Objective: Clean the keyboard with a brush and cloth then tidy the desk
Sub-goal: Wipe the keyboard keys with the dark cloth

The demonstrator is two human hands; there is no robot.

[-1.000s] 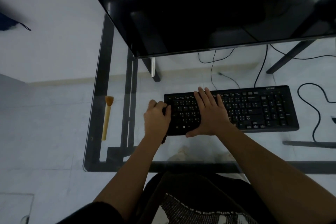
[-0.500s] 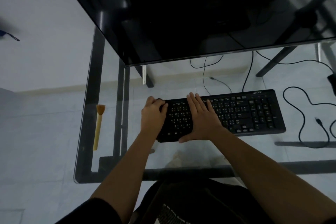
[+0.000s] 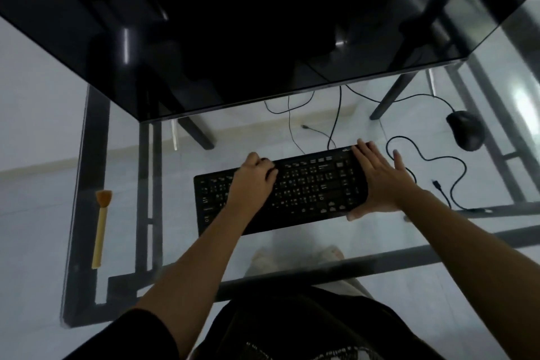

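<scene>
1. While I watch through the head camera, keyboard (image 3: 306,184): black, full-size, lying flat on the glass counter (image 3: 122,280), near its middle, set slightly askew with its right end farther from the person.
2. Left hand (image 3: 252,181): resting on the keys left of centre, fingers curled downward. A dark lump shows at the fingertips (black against black keys), and I cannot tell whether it is a cloth being grasped or only shadow.
3. Right hand (image 3: 380,181): released, lying flat over the right end of the keyboard, fingers straight and spread, thumb along the near edge, little finger off the board and out over the glass.
4. Brush (image 3: 102,225): pale wooden handle, orange-brown bristles pointing away from the person; lies alone near the left edge of the counter, well apart from the keyboard and from both hands.
5. Mouse (image 3: 466,131): black, on the counter beyond and to the right of the keyboard, not touching it.
6. Cable (image 3: 423,158): thin, black, looping across the glass between mouse and right hand, with a loose plug (image 3: 436,183) lying just beside the right wrist.
7. Monitor (image 3: 233,23): large dark screen, filling the upper view, standing behind the keyboard.
</scene>
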